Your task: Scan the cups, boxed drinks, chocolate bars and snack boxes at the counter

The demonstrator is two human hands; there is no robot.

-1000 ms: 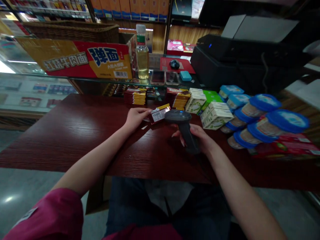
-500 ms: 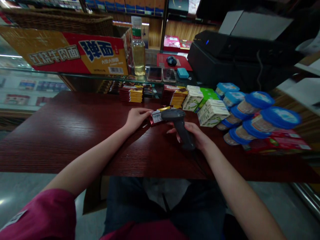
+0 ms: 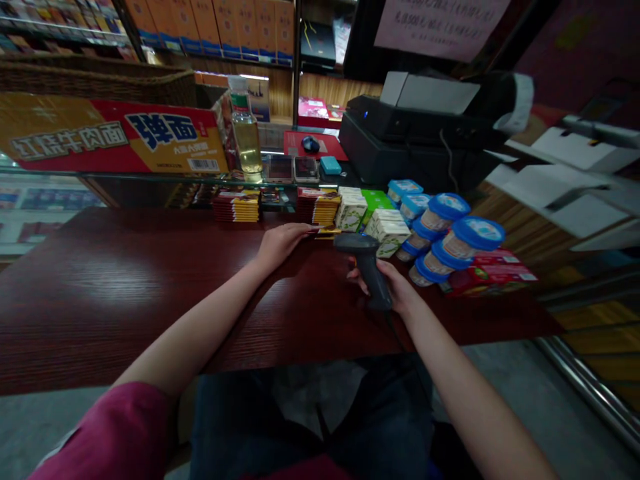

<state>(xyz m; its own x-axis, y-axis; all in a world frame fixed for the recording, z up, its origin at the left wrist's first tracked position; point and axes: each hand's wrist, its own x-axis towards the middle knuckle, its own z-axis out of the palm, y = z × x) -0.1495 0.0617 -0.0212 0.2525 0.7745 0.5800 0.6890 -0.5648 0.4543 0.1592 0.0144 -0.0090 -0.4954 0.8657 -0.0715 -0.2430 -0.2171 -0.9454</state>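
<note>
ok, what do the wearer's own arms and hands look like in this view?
Left hand and right hand: bare, no gloves or wristwear visible. Left arm has a short magenta fabric sleeve, ending near the elbow, with a small pale patch at its outer side, unreadable here. Right forearm is bare; its sleeve is out of frame.

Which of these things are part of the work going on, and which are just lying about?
Part of the work:
handheld scanner, held in the right hand
red-and-yellow packet, held in the left hand
perhaps the packet stacks, small cartons and blue-lidded tubs

Seemingly just lying about:
computer mouse on a red mat
bottle of yellowish liquid
braised-beef noodle box
wicker basket
</note>
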